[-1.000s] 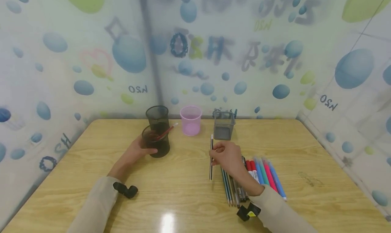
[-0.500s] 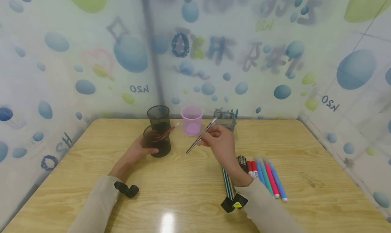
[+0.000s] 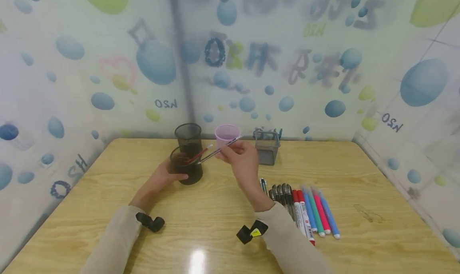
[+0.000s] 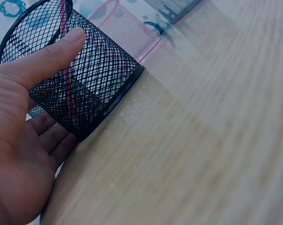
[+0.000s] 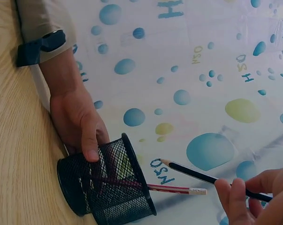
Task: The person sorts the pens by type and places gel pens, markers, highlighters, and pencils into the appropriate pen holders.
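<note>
My left hand (image 3: 163, 179) grips a black mesh pen cup (image 3: 190, 175), thumb across its near side and fingers round the other, as the left wrist view (image 4: 42, 61) shows. Inside the cup leans a red pencil (image 5: 169, 189), its white eraser end sticking out over the rim. Between thumb and fingers, my right hand (image 3: 244, 166) pinches a dark striped pencil (image 5: 197, 175). This pencil slants, its sharpened tip close to the cup's rim and its eraser end up to the right. Whether the tip is over the opening, I cannot tell.
Behind the gripped cup stands another black mesh cup (image 3: 188, 133). A pink mesh cup (image 3: 223, 135) and a grey square mesh holder (image 3: 266, 156) stand along the back wall. Right of centre lie pencils (image 3: 264, 185), black pens (image 3: 284, 192), red-capped markers (image 3: 305, 216) and coloured felt-tips (image 3: 320, 210).
My right hand has carried the striped pencil left from above the pencil row towards the cup, turning it from upright to slanted. My left hand keeps its grip on the cup.
</note>
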A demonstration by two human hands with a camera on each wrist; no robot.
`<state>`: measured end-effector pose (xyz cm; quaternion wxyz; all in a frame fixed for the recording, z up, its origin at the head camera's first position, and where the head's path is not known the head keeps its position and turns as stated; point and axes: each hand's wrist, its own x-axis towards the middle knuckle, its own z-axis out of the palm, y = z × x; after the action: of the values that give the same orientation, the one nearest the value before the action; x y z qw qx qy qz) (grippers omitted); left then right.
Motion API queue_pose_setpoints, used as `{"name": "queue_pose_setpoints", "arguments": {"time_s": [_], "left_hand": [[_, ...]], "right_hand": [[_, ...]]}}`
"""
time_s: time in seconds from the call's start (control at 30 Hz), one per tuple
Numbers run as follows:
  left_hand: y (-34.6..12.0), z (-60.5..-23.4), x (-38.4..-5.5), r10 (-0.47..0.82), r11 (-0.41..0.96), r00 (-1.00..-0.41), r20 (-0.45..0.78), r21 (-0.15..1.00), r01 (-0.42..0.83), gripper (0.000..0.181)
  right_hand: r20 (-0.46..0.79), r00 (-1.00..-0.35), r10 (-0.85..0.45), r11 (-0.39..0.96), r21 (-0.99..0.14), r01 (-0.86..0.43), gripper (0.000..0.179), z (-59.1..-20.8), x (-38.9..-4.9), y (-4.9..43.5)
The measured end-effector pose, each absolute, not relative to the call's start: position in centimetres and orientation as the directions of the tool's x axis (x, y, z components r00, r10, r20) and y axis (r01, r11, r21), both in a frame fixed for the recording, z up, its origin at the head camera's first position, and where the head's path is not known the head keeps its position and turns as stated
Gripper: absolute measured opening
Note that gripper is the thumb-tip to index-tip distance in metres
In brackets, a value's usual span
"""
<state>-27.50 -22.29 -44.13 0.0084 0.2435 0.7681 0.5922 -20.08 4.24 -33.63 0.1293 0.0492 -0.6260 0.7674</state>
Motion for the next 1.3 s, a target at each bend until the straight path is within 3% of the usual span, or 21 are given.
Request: {"name": "queue_pose_setpoints", "arguments": {"time_s": [0.2, 0.43, 1.0, 1.3], "left_hand": [[-22.2, -44.0, -27.5, 0.391, 0.171, -0.873, 0.293, 0.908, 0.382, 0.070], [-22.2, -44.3, -27.5, 0.394, 0.159, -0.869, 0.299, 0.909, 0.385, 0.069], [-22.2, -44.2, -27.5, 0.374, 0.169, -0.883, 0.283, 0.916, 0.365, 0.069], [-22.1, -44.2, -27.5, 0.380, 0.143, -0.875, 0.300, 0.915, 0.377, 0.070]], "right_hand": [[0.246, -0.951, 0.189, -0.195, -0.940, -0.281, 0.015, -33.5, -20.4, 2.9], [0.263, -0.941, 0.214, -0.045, -0.959, -0.279, 0.014, -35.0, -21.6, 1.6], [0.236, -0.960, 0.153, -0.134, -0.957, -0.256, 0.015, -36.1, -22.5, -0.4], [0.306, -0.931, 0.201, -0.006, -0.950, -0.313, 0.012, -36.3, -22.1, -1.3]]}}
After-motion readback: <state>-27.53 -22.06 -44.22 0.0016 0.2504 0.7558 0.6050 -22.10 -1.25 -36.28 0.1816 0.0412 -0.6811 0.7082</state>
